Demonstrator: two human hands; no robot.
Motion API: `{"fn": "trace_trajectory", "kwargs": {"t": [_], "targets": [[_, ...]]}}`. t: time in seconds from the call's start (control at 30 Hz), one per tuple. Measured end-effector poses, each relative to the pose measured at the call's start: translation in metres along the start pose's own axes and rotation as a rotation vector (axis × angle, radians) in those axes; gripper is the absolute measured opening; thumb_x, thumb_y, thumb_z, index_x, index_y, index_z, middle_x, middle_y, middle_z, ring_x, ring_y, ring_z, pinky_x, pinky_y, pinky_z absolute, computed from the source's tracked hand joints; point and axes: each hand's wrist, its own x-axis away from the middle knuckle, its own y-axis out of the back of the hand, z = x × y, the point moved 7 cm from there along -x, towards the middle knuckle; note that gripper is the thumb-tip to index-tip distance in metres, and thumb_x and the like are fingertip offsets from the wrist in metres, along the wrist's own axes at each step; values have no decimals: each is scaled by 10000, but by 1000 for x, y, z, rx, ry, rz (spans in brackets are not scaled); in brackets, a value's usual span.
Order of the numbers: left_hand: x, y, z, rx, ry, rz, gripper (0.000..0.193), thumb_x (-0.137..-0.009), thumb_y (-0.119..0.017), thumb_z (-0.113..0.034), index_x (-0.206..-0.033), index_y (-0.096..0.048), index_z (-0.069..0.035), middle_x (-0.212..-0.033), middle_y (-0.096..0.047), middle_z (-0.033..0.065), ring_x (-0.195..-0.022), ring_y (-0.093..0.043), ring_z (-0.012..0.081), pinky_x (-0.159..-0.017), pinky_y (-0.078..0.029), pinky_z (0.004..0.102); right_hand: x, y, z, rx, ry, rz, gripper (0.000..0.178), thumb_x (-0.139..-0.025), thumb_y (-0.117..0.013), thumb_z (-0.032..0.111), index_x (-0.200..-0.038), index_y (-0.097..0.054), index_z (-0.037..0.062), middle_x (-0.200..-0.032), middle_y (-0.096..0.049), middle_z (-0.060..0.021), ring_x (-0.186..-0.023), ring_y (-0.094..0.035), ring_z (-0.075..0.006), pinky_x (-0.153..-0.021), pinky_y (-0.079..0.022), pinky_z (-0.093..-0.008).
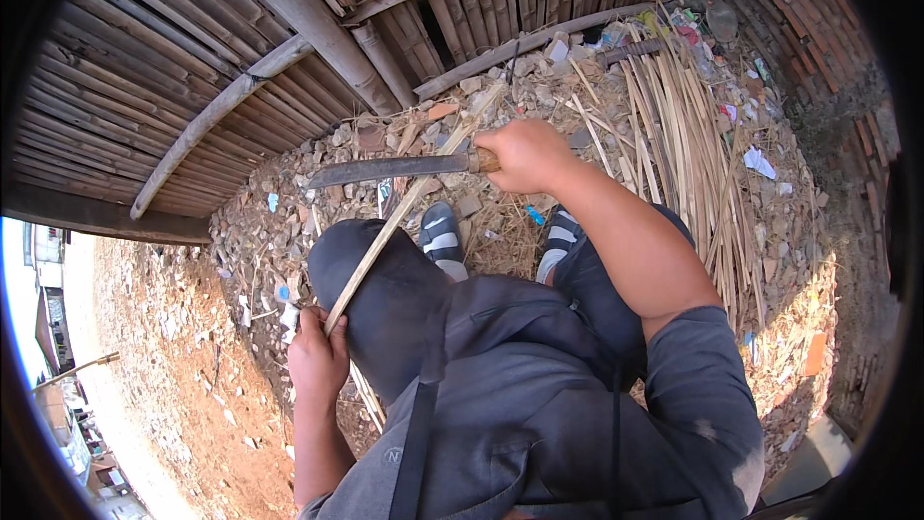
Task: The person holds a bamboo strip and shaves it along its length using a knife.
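Stony ground [289,193] lay below. I saw the left hand [320,354] gripping a long strip [387,239], which slanted away and rightward from it, crossing the knife [390,169] that the right hand [527,156] held.

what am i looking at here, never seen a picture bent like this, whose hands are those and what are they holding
There's just one picture, taken by a wide fisheye camera on a person's head, looking down; the lens bends straight edges near the rim. There's no machine: both bare hands are the wearer's own. The right hand grips the handle of a long knife. The left hand holds the lower end of a pale strip, wood or bamboo. Knife and strip cross in view; I can't tell whether they touch. Many similar strips lie to the right on littered, stony ground.
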Motion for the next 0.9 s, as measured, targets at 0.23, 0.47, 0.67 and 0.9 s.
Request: {"fn": "trace_trajectory", "kwargs": {"t": [0.23,0.47,0.67,0.9], "targets": [[-6,-9,14,102,27,190,377,-1040,-573,-344,-887,-558,0,-708,-628,250,-685,-631,478,-604,-477,513,7,5,10,-112,-10,-41,331,-734,-757,256,-1035,-702,129,-826,-711,-172,-826,-691,-401,-735,-550,-512],[-13,-10,9,157,-14,213,428,-1058,-539,-366,-862,-554,14,-679,-604,254,-657,-607,478,-590,-456,507,-5,-10,-17,-211,-43,4,357,-763,-760,269,-1087,-714,127,-868,-717,-184,-856,-695,-397,-769,-552,-503],[-10,-12,12,168,-15,210,429,-1060,-531,-366,-866,-554,16,-667,-601,252,-658,-610,477,-588,-456,510,-1,-1,18,-145,2,-22,331,-799,-753,320,-1050,-719,108,-873,-717,-185,-852,-696,-387,-751,-551,-475],[-18,-14,11,129,13,209,430,-1060,-528,-366,-862,-551,15,-711,-612,267,-712,-608,490,-621,-460,514,-12,-11,-23,-266,-62,44,251,-767,-719,257,-968,-703,106,-834,-714,-168,-823,-696,-392,-739,-551,-497]]}}
